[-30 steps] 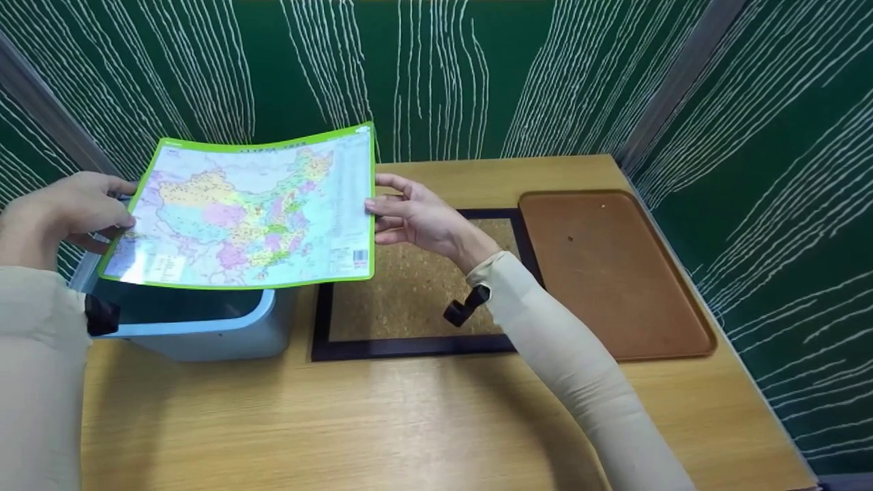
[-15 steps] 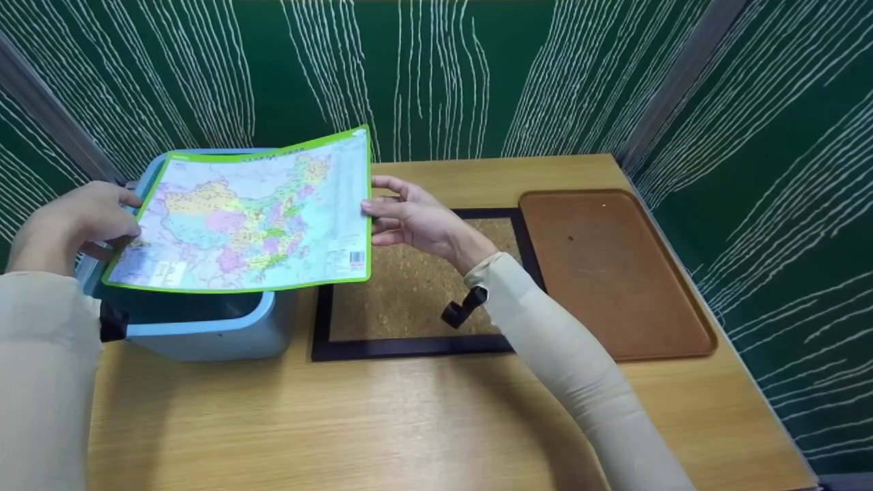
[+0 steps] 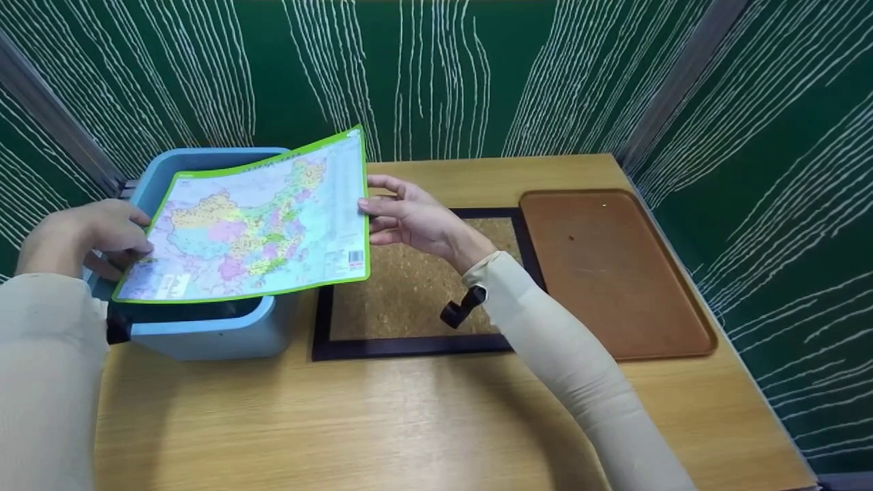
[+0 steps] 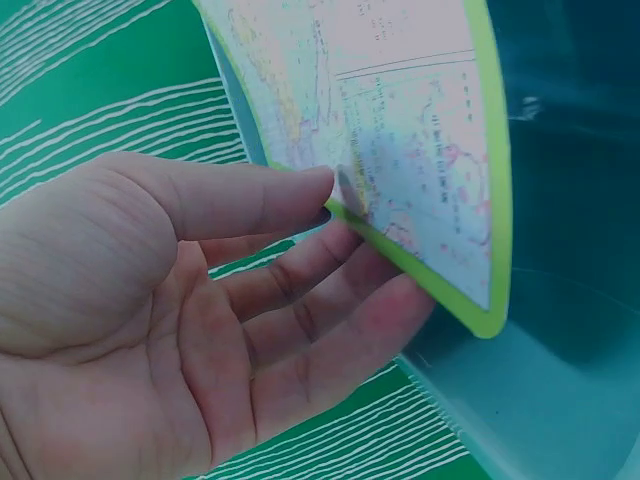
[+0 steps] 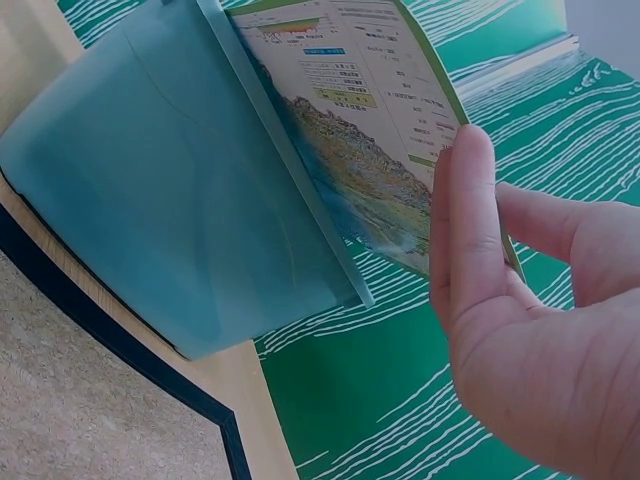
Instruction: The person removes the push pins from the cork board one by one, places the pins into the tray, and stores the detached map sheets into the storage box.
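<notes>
A map sheet (image 3: 252,225) with a bright green border is held over the blue bin (image 3: 204,341), bowed a little and with its right side higher than its left. My left hand (image 3: 89,235) pinches its left edge, thumb on the printed face and fingers beneath, as the left wrist view also shows. The right edge is pinched by my right hand (image 3: 430,218), thumb on top. In the right wrist view the underside of the map sheet (image 5: 350,140) carries a relief picture and text, with the right fingers (image 5: 470,220) against it. The bin's inside is mostly covered by the sheet.
A cork board (image 3: 409,293) with a dark frame lies on the wooden table (image 3: 382,423) just right of the bin. Beyond it, along the right side, is a brown tray (image 3: 627,286). Green walls (image 3: 436,82) with white streaks enclose the table's back and right.
The map sheet's left side has dropped lower toward the bin and shifted slightly right along with my left hand, showing more of the bin's back rim. My right hand has moved slightly left.
</notes>
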Demonstrator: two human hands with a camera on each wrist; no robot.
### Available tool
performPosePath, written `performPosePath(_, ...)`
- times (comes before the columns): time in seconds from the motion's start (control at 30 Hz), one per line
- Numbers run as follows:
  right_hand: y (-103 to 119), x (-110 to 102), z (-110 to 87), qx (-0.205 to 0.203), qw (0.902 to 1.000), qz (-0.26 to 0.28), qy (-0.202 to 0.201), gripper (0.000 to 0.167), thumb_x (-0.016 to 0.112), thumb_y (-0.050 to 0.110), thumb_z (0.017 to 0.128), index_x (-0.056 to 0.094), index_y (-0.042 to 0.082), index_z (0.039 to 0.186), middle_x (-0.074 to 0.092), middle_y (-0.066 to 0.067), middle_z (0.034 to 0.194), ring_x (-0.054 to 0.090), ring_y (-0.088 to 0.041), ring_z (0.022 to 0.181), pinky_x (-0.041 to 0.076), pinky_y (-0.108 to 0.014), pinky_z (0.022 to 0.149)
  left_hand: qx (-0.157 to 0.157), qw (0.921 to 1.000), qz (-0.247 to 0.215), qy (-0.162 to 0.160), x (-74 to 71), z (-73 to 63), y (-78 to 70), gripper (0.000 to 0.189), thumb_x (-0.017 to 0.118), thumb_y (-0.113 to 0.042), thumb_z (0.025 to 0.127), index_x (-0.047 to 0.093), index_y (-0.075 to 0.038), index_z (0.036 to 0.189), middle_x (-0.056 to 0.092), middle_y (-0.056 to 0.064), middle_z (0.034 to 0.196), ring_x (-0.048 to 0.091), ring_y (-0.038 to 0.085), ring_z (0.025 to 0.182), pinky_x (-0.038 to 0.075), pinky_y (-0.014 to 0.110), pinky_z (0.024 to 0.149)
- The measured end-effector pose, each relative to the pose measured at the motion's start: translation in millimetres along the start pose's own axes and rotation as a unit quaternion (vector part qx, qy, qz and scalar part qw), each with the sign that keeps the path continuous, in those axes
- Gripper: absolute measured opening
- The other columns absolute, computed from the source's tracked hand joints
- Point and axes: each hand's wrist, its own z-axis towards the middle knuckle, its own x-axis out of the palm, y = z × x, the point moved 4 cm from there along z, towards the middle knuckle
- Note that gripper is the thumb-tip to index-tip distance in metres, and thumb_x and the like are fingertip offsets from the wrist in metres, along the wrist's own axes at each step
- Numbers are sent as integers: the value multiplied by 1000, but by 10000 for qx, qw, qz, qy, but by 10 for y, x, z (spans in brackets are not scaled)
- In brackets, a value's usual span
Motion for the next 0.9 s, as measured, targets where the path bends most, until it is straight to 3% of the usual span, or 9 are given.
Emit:
performPosePath(0.27, 34, -2, -23, 28, 10000, 18, -92, 46, 64, 6, 99, 50, 10, 143, 69, -19, 107, 68, -22, 75, 61, -31, 65, -142, 9996, -146, 187, 9, 36, -37, 66, 68, -20, 96, 34, 11, 145, 43, 35, 128, 59, 43, 101, 58, 52, 85)
performPosePath(0.6, 16, -9, -7, 66, 9999, 63, -80, 46, 64, 5, 99, 51, 10, 143, 69, -20, 109, 68, -22, 76, 61, -31, 66, -304, 9988, -321, 219, 42, 47, -39, 70, 73, -26, 93, 39, 7, 144, 45, 36, 132, 60, 46, 105, 56, 56, 86)
performPosePath(0.9, -74, -18, 30, 200, 9995, 129, -219, 45, 64, 4, 99, 52, 11, 141, 69, -20, 109, 69, -23, 76, 61, -33, 67, -412, 9972, -446, 433, 114, -1, -64, 68, 65, -29, 99, 33, 6, 148, 38, 38, 138, 55, 52, 114, 52, 59, 91)
